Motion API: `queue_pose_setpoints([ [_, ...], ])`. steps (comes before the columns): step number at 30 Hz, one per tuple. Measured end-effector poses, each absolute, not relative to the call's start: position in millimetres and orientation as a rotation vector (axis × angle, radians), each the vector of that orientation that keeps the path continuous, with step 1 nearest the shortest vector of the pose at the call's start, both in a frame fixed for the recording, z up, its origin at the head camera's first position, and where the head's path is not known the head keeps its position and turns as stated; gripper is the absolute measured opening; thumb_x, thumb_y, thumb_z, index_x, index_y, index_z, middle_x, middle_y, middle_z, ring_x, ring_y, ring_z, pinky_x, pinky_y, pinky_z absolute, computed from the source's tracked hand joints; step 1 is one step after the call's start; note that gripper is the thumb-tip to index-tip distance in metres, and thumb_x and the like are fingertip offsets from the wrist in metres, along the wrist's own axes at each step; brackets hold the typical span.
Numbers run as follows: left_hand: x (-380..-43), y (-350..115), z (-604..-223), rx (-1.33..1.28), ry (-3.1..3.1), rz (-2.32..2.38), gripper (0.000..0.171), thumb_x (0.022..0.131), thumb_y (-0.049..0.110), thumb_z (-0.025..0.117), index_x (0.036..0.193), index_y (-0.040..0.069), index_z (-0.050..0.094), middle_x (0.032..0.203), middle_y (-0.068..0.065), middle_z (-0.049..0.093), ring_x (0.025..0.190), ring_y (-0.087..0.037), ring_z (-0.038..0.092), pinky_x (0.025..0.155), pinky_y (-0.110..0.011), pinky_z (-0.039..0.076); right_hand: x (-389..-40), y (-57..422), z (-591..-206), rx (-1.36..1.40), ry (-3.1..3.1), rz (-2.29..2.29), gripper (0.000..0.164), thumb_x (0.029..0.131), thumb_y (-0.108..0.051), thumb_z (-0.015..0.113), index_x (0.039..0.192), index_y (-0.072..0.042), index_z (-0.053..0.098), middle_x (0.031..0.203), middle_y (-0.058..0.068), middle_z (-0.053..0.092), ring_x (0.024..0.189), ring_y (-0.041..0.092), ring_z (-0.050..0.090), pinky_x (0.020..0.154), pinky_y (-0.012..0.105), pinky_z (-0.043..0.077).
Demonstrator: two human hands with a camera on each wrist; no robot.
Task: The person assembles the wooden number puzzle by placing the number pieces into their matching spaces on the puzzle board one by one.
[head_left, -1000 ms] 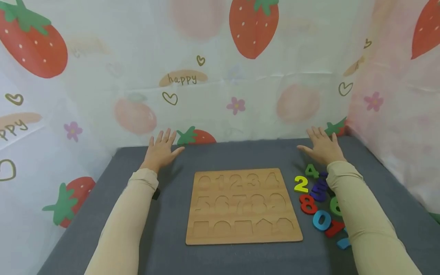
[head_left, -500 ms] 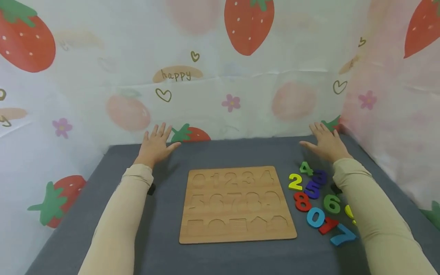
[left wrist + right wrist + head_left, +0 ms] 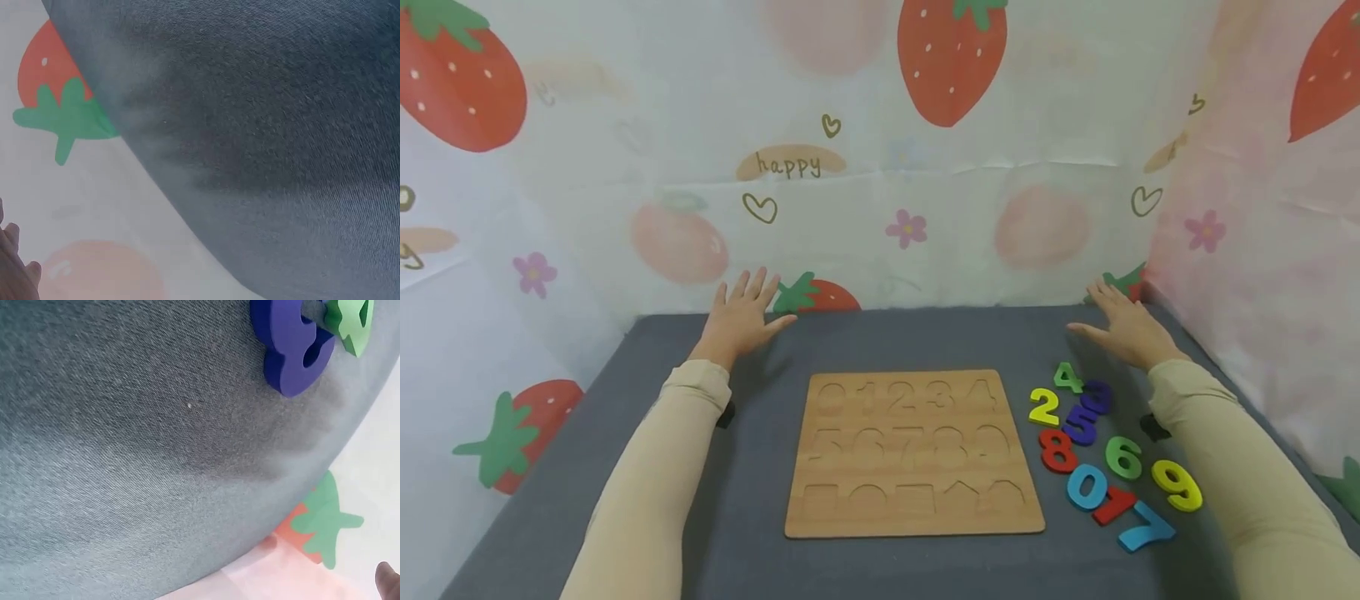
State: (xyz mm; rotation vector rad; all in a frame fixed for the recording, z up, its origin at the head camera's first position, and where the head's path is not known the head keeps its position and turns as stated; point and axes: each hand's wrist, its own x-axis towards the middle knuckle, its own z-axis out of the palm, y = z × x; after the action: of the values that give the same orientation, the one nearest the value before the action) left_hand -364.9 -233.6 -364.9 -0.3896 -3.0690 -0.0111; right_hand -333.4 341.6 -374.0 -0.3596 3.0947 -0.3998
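My left hand (image 3: 737, 323) is held out over the far left of the table, fingers spread and straight, holding nothing. Over the far right, my right hand (image 3: 1127, 327) is likewise spread, with nothing in it. Between the forearms lies a wooden number board (image 3: 914, 457) with recessed digits and shapes. To its right are loose coloured number pieces, among them a green 4 (image 3: 1067, 377), which is nearest my right hand, a yellow 2 (image 3: 1044, 407), a red 8 (image 3: 1057, 451) and a yellow 9 (image 3: 1177, 486). The right wrist view shows a purple 3 (image 3: 294, 347) near the green 4.
A grey cloth (image 3: 880, 337) covers the table. Behind it and at both sides hangs a strawberry-print curtain (image 3: 850, 208). Further loose pieces include a blue 0 (image 3: 1087, 487), a green 6 (image 3: 1123, 458), a red 1 (image 3: 1115, 505) and a blue 7 (image 3: 1146, 527).
My right hand and forearm have shifted right, uncovering the green 6, yellow 9 and blue 7. The head view has shifted slightly; the left hand keeps its spread pose.
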Motion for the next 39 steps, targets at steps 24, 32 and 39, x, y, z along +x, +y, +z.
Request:
queue_pose_setpoints([
  [24, -333, -231, -371, -0.614, -3.029, -0.167, 0.085, 0.098, 0.057, 0.051, 0.161, 0.014, 0.014, 0.169, -0.013, 0.004, 0.155, -0.036, 0.002, 0.123, -0.061, 0.000, -300, 334, -390, -0.262, 2.971, -0.562, 0.099, 0.094, -0.058, 0.058, 0.159, 0.000, 0.011, 0.164, 0.028, 0.004, 0.145, 0.057, 0.012, 0.111, 0.075, 0.015],
  [32, -316, -237, -372, -0.624, -3.028, -0.201, 0.085, 0.096, 0.055, 0.056, 0.160, 0.013, 0.018, 0.168, -0.013, 0.007, 0.155, -0.037, 0.004, 0.123, -0.060, 0.004, -290, 332, -397, -0.271, 2.916, -0.621, 0.099, 0.093, -0.055, 0.062, 0.158, 0.001, 0.014, 0.164, 0.028, 0.005, 0.143, 0.060, 0.014, 0.108, 0.077, 0.018],
  [39, -306, -240, -378, -0.632, -3.011, -0.295, 0.088, 0.094, 0.053, 0.061, 0.160, 0.011, 0.021, 0.168, -0.015, 0.011, 0.154, -0.038, 0.011, 0.124, -0.058, 0.006, -288, 329, -402, -0.304, 2.923, -0.667, 0.096, 0.089, -0.048, 0.071, 0.154, 0.005, 0.025, 0.163, 0.028, 0.012, 0.143, 0.058, 0.017, 0.110, 0.074, 0.021],
])
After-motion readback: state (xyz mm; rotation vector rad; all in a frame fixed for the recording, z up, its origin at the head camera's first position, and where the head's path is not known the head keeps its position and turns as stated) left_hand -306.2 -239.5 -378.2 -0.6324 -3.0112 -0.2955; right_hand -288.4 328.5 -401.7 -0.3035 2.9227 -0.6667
